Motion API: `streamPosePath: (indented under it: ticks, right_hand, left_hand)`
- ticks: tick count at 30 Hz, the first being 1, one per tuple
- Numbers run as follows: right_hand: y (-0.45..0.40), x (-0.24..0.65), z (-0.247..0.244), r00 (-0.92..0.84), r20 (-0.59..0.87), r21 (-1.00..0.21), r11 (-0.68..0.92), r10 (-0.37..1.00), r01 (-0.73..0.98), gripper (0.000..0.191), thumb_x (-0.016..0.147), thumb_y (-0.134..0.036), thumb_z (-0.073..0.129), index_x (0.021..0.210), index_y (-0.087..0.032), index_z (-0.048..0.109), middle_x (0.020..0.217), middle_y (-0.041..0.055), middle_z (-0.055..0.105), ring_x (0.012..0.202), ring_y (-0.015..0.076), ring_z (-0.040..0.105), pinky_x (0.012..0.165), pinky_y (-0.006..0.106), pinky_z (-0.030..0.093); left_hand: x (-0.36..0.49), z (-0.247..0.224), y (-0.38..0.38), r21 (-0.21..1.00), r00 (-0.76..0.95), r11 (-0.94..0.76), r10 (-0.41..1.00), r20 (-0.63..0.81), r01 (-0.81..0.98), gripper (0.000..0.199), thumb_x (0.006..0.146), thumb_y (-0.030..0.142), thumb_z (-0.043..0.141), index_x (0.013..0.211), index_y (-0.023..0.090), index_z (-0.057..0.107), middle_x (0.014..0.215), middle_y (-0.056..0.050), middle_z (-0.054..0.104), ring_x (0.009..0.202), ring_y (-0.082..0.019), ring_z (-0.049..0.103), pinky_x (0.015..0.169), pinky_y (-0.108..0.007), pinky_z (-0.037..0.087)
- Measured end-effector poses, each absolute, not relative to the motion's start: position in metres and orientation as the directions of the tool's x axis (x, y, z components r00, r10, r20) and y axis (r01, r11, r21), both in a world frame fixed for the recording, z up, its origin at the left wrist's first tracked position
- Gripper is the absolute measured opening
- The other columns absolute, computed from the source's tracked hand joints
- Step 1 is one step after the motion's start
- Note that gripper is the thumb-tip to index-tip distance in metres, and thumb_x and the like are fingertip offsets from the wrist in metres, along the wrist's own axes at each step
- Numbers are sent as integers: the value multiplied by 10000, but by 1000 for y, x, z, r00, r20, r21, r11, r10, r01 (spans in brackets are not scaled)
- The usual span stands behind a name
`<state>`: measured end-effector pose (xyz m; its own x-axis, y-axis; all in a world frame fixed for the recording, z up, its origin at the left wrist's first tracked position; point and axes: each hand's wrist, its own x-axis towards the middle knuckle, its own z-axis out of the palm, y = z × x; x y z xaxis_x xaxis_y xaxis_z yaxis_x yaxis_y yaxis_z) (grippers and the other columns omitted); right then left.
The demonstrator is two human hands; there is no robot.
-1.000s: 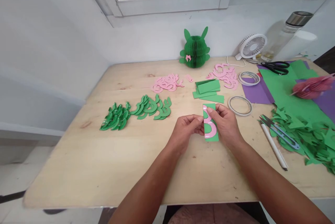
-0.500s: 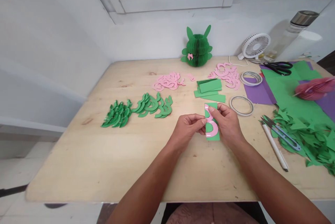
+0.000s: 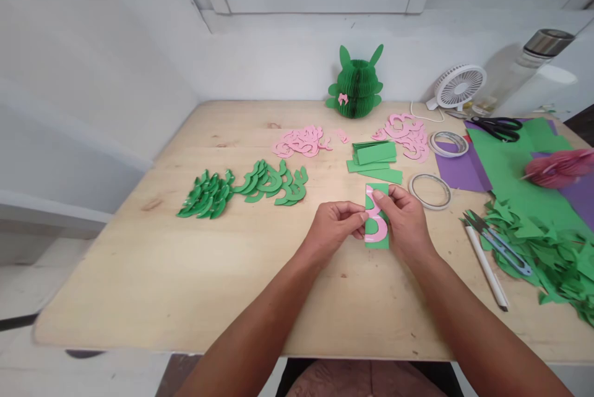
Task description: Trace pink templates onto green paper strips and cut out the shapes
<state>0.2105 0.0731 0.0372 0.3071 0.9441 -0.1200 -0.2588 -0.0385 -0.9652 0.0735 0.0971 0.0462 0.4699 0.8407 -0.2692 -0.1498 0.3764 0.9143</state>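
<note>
Between my two hands is a green paper strip (image 3: 383, 241) with a pink curved paper cutout (image 3: 381, 231) lying flat against it. My left hand (image 3: 341, 222) pinches the strip's left edge near the middle. My right hand (image 3: 404, 216) grips the upper right side, its thumb pressed on the pink cutout. Shiny pale bands show at the cutout's ends. Just beyond my hands lies a stack of green paper strips (image 3: 377, 153). To the left are curved green cutouts (image 3: 273, 182) and a pile of green cutouts with shiny bits (image 3: 207, 194).
Pink cutouts lie in two piles (image 3: 301, 141) (image 3: 407, 134). A green honeycomb paper figure (image 3: 356, 91) stands by the wall. On the right are tape rolls (image 3: 430, 192), thread snips (image 3: 499, 242), a white marker (image 3: 486, 268), green scraps (image 3: 557, 261), black scissors (image 3: 499, 128), a fan (image 3: 460, 86) and a bottle (image 3: 524, 66).
The camera view has shifted slightly. Both hands keep the same hold on the green strip and the pink cutout, with almost no visible movement.
</note>
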Motion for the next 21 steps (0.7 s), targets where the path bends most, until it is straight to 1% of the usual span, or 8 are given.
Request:
streamPosePath:
  ticks: [8,14,18,21]
  right_hand:
    - [72,210,37,285,-121,-955,-34,951,-295,210,742,-327,735,688,-192,583,639,-45,554,559,97,469,521,219,395]
    - [73,210,36,248,-125,-971,-67,961,-229,190,748,-356,730,768,-189,642,658,-31,553,567,108,474,530,237,401]
    - [74,210,35,244,-133,-978,-87,961,-192,231,743,-373,735,859,-185,667,680,-20,569,561,110,471,525,244,403]
    - [74,210,33,249,-140,-979,-97,958,-178,246,739,-384,737,861,-184,662,690,-15,579,563,113,473,522,246,404]
  left_hand:
    - [75,43,99,913,435,377,856,-278,-158,240,632,341,759,711,119,718,571,-28,638,521,-116,570,525,-237,488]
    - [75,40,100,914,416,366,869,-268,-175,183,668,298,730,704,119,711,566,-19,630,513,-104,565,525,-224,492]
    - [75,40,100,914,412,369,869,-274,-169,197,675,317,728,703,123,711,566,-14,626,518,-105,564,532,-228,500]
    - [75,41,100,916,418,369,865,-277,-158,207,664,330,737,695,127,710,547,-8,618,509,-103,558,522,-221,487]
